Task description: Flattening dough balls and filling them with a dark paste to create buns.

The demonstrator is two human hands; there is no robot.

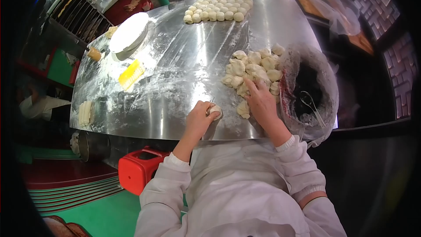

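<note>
Near the front edge of the steel table (177, 118), my left hand (199, 117) has its thumb and fingers closed around a small round piece of dough (215, 112). My right hand (260, 101) reaches over the near side of a heap of rough dough pieces (253, 64), fingertips touching them; whether it grips one cannot be told. One dough piece (243, 109) lies just left of that hand. To the right of the heap is a bowl lined with clear plastic (329, 82), with dark contents and a clear plastic spoon (310, 102). Rows of smooth dough balls (221, 6) sit at the table's far edge.
Flour dusts the left half of the table. A round white container (130, 33), a yellow scraper (131, 74), a rolling pin end (94, 54) and white dough rolls (85, 113) lie there. Below the front edge stands a red stool (138, 171). Part of another person (42, 105) shows far left.
</note>
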